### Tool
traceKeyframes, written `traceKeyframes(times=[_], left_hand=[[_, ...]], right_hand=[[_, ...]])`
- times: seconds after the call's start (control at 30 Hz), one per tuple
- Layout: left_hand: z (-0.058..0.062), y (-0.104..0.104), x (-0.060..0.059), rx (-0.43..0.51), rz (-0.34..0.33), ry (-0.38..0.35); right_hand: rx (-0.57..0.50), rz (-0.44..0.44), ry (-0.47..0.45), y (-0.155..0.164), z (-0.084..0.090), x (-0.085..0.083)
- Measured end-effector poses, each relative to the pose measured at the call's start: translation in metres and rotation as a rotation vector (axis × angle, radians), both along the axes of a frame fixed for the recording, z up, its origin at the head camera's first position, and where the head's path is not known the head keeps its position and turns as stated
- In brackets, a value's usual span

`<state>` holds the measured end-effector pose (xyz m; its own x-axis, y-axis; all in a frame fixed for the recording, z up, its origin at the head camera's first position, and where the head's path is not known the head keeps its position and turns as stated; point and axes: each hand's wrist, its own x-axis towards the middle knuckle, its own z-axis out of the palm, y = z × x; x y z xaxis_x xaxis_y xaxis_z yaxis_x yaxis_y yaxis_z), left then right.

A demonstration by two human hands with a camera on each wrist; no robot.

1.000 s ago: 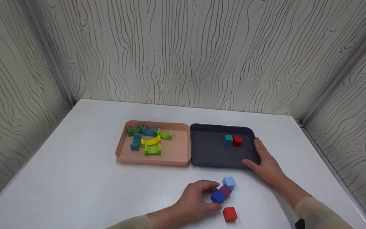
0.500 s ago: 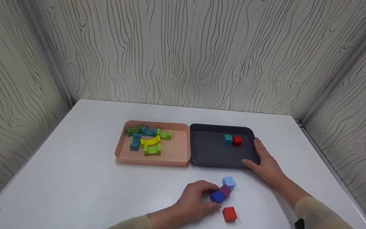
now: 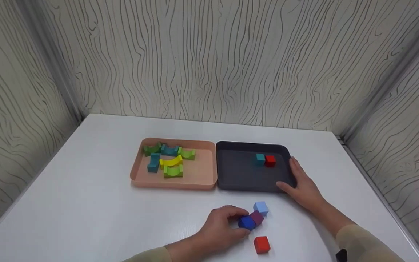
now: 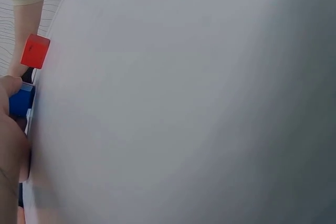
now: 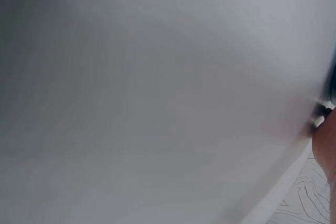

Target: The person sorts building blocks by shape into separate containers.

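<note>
White counter [image 3: 86,203] carries two trays side by side: pink tray [image 3: 198,178] with green, teal and yellow arch blocks, dark tray [image 3: 238,174] with a teal and a red cube. Right hand [image 3: 304,185] lies with fingers straight along the dark tray's right edge. Left hand [image 3: 222,227], fingers curled, grips dark blue cube [image 3: 246,222] on the counter near the front edge, purple cube [image 3: 257,217] touching it, light blue cube [image 3: 260,208] just beyond, red cube [image 3: 261,244] nearer.

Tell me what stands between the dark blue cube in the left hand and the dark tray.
Nothing visible blocks it. The left hand grips the dark blue cube; the purple cube touches it on the right side, and bare table runs to the dark tray, whose near corner the right hand holds.
</note>
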<state>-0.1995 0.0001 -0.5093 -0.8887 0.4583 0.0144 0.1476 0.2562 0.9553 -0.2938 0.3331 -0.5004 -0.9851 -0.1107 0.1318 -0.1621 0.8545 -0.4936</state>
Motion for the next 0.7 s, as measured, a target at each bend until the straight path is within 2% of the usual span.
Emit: traceKeyframes(times=[0.43, 0.7], left_hand=[[0.0027, -0.0039, -0.0005, 0.043, -0.008, -0.039], [0.0065, -0.0047, -0.002, 0.049, 0.002, -0.102]], right_hand=[[0.003, 0.0, -0.011, 0.0014, -0.0024, -0.0025], [-0.003, -0.003, -0.011, 0.0016, -0.0025, -0.0006]])
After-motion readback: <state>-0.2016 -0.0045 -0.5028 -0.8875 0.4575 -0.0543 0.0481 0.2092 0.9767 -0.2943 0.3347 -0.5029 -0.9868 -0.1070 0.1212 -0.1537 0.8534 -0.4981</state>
